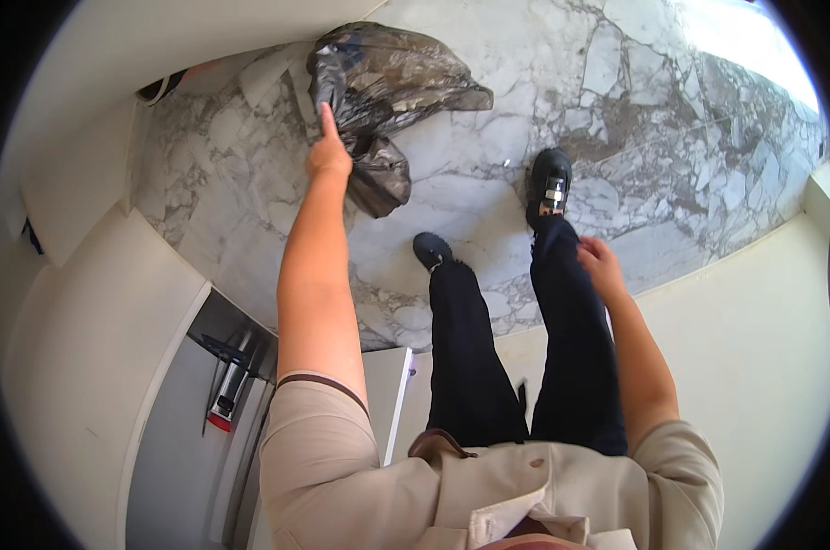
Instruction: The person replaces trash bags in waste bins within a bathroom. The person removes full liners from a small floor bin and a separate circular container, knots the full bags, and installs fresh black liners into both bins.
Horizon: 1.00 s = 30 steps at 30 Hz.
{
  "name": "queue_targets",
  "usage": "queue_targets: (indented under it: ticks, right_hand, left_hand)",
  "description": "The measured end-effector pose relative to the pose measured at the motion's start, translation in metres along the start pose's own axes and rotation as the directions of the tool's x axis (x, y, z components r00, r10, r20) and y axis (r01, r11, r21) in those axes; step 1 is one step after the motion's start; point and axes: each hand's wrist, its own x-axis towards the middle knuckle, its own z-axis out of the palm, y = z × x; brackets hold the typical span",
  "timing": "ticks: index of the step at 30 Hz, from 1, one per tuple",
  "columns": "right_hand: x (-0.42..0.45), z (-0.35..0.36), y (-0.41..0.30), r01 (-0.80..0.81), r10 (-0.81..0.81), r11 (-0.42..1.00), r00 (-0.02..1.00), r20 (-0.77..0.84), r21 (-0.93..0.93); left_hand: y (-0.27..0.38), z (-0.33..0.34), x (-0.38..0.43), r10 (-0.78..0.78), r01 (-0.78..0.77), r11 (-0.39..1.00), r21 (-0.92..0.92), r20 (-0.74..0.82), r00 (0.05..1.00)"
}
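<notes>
My left hand [329, 151] is stretched out over the floor, closed on the gathered neck of a dark translucent plastic bag [398, 75], one finger pointing away along it. The bag's larger part lies beyond the hand, and a smaller bunched part [384, 179] spreads on my hand's right side. What the bag contains cannot be made out. My right hand [601, 265] hangs beside my right thigh, its fingers loosely bent, with nothing visible in it.
Marbled stone flooring [470, 199] lies under my black shoes [551, 179]. At the lower left is a grey recess [174, 440] with a metal and red appliance-like object [228, 395]. A white panel edge [398, 405] stands by my left leg. Pale walls [738, 330] border the floor.
</notes>
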Motion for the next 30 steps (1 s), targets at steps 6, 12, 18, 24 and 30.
queue_targets:
  ticks: [6,12,18,24,30]
  right_hand:
    - [0.02,-0.138,0.027,-0.19,0.177,0.978,0.974,-0.14,-0.086]
    - [-0.038,-0.197,0.032,-0.305,0.298,0.952,0.909,-0.292,0.024]
    - [-0.073,-0.208,-0.051,-0.174,0.167,0.985,0.957,-0.238,-0.008]
    - [0.057,-0.394,-0.143,0.038,-0.227,0.95,0.768,-0.599,-0.31]
    - [0.266,-0.613,-0.389,-0.032,-0.337,0.895,0.604,-0.722,-0.444]
  left_hand:
    - [-0.011,0.014,0.08,-0.029,0.028,1.0,-0.011,-0.158,0.987]
    - [-0.051,0.013,0.003,-0.095,-0.01,0.937,-0.349,-0.281,0.955]
    - [-0.076,-0.007,-0.1,-0.11,-0.118,0.822,-0.557,-0.359,0.927]
    - [-0.032,-0.076,-0.152,-0.299,0.154,0.318,-0.935,0.056,0.953]
    - [0.011,-0.12,-0.214,-0.52,0.298,0.212,-0.931,0.151,0.841]
